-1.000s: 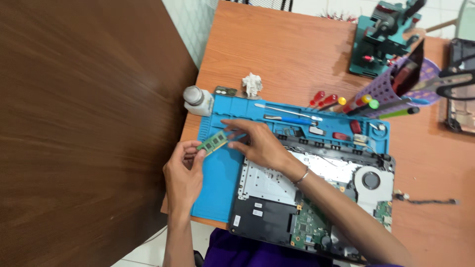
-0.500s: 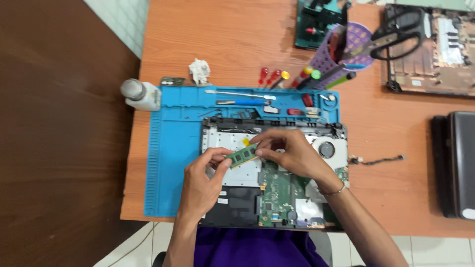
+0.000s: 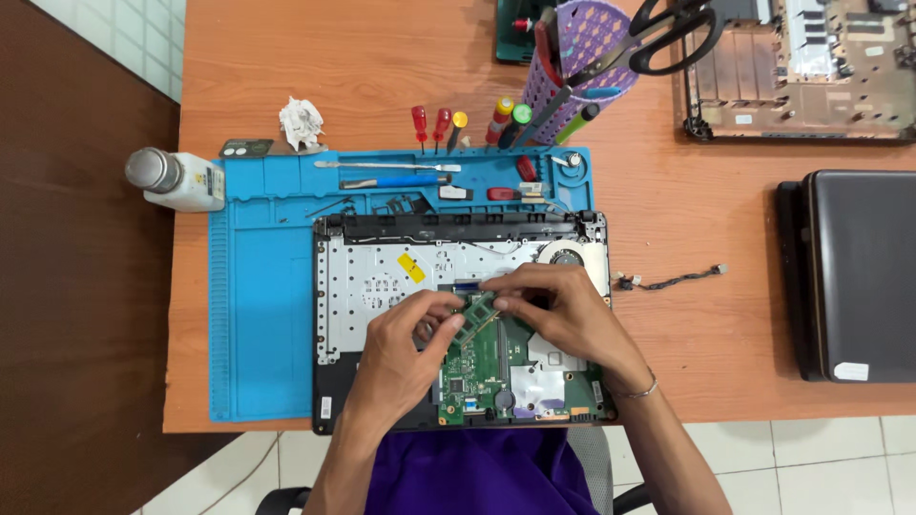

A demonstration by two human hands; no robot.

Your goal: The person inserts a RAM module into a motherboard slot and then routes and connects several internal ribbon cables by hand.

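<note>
An opened laptop base [image 3: 367,277] lies on a blue work mat [image 3: 258,315], its green motherboard [image 3: 477,372] and round fan [image 3: 570,256] exposed. A small green memory module [image 3: 479,310] sits tilted over the top of the motherboard. My left hand [image 3: 405,358] pinches its left end. My right hand [image 3: 553,310] holds its right end with fingertips pressed along the top edge. Both hands meet over the board's upper part and hide the slot beneath.
Screwdrivers [image 3: 429,122], tweezers and small parts lie along the mat's top edge. A purple tool holder [image 3: 582,48] with scissors [image 3: 668,33] stands behind. A white bottle [image 3: 176,179] lies at left, crumpled paper [image 3: 301,122] nearby. Another laptop shell [image 3: 792,76] and a closed dark laptop [image 3: 859,277] are at right.
Both hands carried the memory module from over the blue mat at left to the motherboard, and it now sits tilted at the board's top edge. The camera view shifted right.
</note>
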